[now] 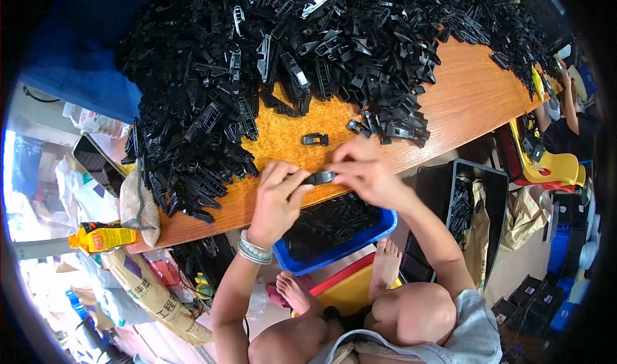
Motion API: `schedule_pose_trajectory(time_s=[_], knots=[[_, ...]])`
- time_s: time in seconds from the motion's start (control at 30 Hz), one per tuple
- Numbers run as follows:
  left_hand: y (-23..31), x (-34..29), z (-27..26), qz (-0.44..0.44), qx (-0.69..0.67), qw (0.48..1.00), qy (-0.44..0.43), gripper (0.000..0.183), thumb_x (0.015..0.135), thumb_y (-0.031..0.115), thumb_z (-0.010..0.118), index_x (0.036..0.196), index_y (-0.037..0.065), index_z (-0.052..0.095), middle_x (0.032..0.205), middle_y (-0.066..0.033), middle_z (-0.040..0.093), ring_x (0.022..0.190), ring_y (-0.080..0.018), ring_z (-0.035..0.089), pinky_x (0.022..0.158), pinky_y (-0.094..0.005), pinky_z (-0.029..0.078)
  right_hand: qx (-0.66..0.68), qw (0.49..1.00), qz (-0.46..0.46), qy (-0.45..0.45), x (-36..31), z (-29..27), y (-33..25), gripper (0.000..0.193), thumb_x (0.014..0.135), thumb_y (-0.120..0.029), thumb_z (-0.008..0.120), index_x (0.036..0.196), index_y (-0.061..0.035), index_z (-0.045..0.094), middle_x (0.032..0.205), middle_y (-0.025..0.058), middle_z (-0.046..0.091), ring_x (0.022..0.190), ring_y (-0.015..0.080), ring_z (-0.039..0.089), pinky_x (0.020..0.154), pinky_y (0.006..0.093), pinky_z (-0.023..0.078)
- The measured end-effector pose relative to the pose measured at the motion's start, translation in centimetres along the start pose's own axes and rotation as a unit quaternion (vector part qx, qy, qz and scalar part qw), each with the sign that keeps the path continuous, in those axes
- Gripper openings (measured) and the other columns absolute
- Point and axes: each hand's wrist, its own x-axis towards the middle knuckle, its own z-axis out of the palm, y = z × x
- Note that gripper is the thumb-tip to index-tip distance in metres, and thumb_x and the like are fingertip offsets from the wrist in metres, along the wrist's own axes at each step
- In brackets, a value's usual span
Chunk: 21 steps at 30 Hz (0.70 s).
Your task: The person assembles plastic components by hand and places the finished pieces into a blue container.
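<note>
Between my two hands, above the table's near edge, is a small black plastic part (319, 177). My left hand (277, 194) pinches its left end between thumb and fingers. The fingertips of my right hand (367, 174) close on its right end. Another small black plastic piece (315, 139) lies by itself on the wooden table just beyond my hands. Farther back, a large heap of black plastic parts (212, 100) covers much of the tabletop. Below my hands, a blue bin (385, 226) holds many similar black pieces.
The wooden table (463, 100) runs across the view. At its left end are a cloth pouch (139, 203) and a yellow packet (103, 238). A black crate (491, 235) with paper stands to the right, near a yellow chair (556, 168). Another person's arm (569, 100) shows at far right.
</note>
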Motion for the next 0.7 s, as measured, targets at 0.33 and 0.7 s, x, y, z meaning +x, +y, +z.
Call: schedule_pose_trajectory(time_s=[0.33,0.7], knots=[[0.7,2.5,-1.7,-0.033,0.030,0.997,-0.061,0.031,0.078,0.001,0.070,0.108,-0.002,0.067,0.099,-0.0137,0.062,0.098,-0.0306,0.059,0.084,-0.0351,0.048,0.010,1.000,-0.004,-0.003,-0.2,-0.3,0.5,0.028,0.077,-0.016,0.076,0.100,-0.0010,0.071,0.097,0.0079,0.059,0.093,0.0251,0.056,0.081,0.0358,0.043],[-0.9,6.5,-0.3,0.156,0.317,0.934,0.055,0.021,0.077,-0.004,0.060,0.098,-0.003,0.059,0.096,-0.0156,0.057,0.091,-0.0323,0.059,0.079,-0.0378,0.051,0.082,0.981,0.130,0.122,1.3,1.4,-1.1,0.030,0.079,0.001,0.069,0.108,0.0019,0.060,0.102,0.0123,0.057,0.081,0.0252,0.061,0.071,0.0346,0.051]])
